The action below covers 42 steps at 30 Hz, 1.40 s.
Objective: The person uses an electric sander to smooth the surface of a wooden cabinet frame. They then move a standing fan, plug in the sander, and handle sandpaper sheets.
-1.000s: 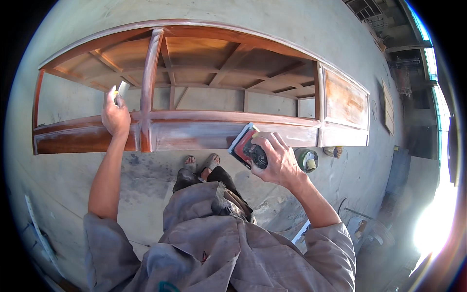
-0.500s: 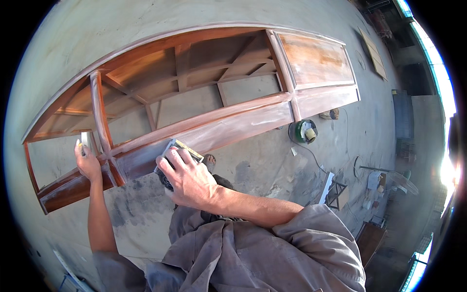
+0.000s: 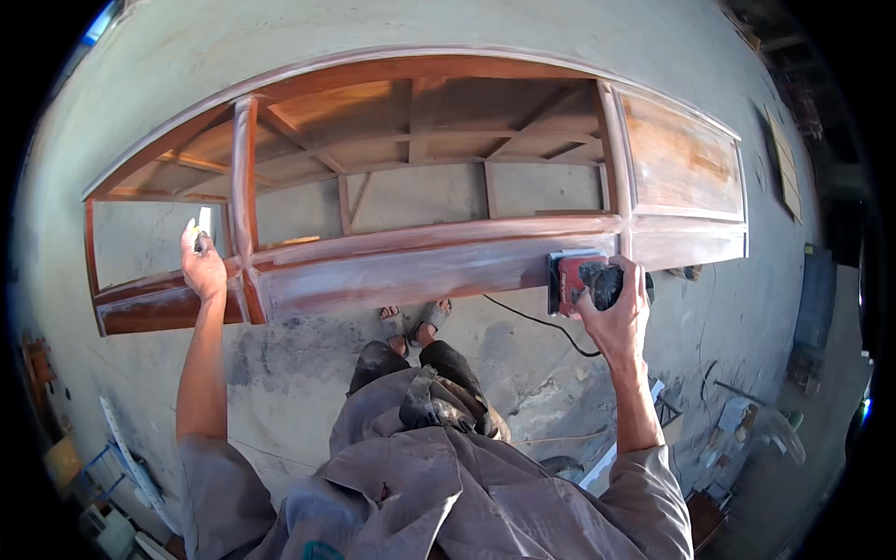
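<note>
Person at work on a reddish-brown wooden frame [image 3: 420, 266], seen from above; all positions given rel. to the frame. The frame lies across the view in front of the person, w/ 2 cross-posts, a lattice of ribs inside, and a filled panel [image 3: 686, 159] at its R end. Its long lower board, nearest the person, is hazed w/ whitish streaks, as are the posts & far rim; the short board at its L end is darker, w/ less haze.

R. hand [image 3: 618, 313]: curled approx. half shut over the dark knob of a red-and-black power sander [image 3: 571, 285], thumb on the L side, fingers over the top & R side. The sander is at the frame's lower board, just L of the R post, its flat plate overlapping the board & reaching past the near edge; whether plate & wood touch can't be told. A black cord [image 3: 551, 324] curves on the near side of the frame, L of & below the sander.

L. hand [image 3: 203, 273]: raised in front of the frame's L opening, L of the L post, fingers mostly closed on a small tool w/ a pale flat blade [image 3: 205, 217] pointing up; grip partly hidden, & contact w/ the frame can't be told. Sandalled feet [image 3: 411, 322] stand on the concrete floor [image 3: 299, 383], just off the frame's near edge, approx. mid-length.
</note>
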Available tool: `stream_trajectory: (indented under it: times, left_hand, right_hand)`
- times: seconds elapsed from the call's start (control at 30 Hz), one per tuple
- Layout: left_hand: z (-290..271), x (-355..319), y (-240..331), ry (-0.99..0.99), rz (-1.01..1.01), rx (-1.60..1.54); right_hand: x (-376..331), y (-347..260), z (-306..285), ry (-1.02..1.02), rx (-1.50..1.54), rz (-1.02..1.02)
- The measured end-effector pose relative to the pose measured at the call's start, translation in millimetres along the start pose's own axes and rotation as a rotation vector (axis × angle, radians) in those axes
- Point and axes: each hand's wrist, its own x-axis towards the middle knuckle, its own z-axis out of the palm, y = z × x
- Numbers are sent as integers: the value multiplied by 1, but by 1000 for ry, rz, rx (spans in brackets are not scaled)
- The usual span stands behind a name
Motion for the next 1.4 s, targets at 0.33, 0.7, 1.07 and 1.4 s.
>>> stream_trajectory:
  times: [0.33,0.7,1.07,1.4]
  left_hand:
    - [-13,-3,18,136,-3,-111]
    - [-165,-66,-112,274,-463,-844]
    - [-299,-474,-410,165,-1072,320]
    - [-263,-433,-439,376,-1130,-29]
  right_hand:
    - [-47,-160,81,-273,62,-511]
    - [-73,-375,160,-465,156,-930]
    - [-116,-522,254,-584,129,-1195]
    - [-135,-674,318,-739,127,-1347]
